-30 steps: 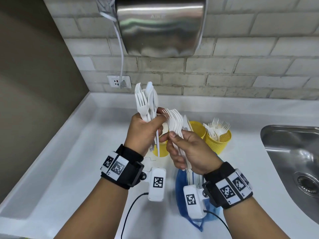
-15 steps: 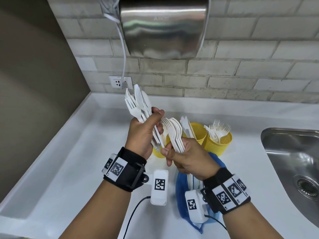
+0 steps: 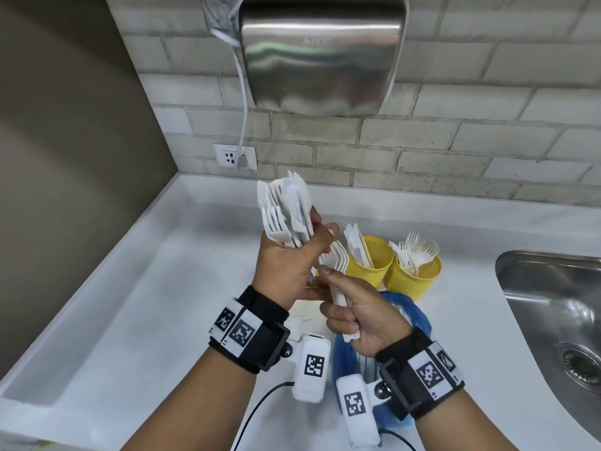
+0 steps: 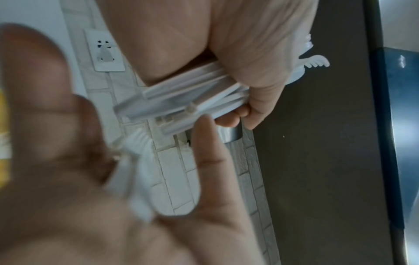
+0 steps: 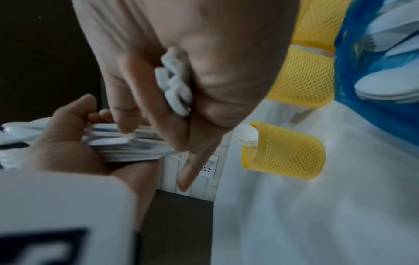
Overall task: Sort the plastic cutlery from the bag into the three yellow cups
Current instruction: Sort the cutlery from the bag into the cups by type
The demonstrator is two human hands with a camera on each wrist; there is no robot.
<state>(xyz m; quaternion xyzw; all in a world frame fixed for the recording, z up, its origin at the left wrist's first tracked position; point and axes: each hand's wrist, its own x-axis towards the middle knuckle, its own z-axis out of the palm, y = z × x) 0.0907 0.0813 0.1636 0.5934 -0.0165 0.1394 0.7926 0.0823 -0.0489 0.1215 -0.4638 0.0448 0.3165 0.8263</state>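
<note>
My left hand (image 3: 286,268) grips a mixed cutlery bundle (image 3: 286,213); my right hand (image 3: 361,314) clutches stacked forks (image 3: 338,265). Behind them, toward the counter's (image 3: 146,314) back edge, stand yellow cups (image 3: 413,278); the blue bag (image 3: 413,314) lies underneath.

Third yellow cup (image 3: 312,284) mostly behind the hands (sink (image 3: 553,320) cut off right)

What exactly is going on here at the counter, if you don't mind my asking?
A person is sorting white plastic cutlery. The left hand holds a mixed bunch upright, while the right hand holds a stack of forks beside it. Two yellow cups, one with forks, one with knives, stand behind; the blue bag lies below.
</note>
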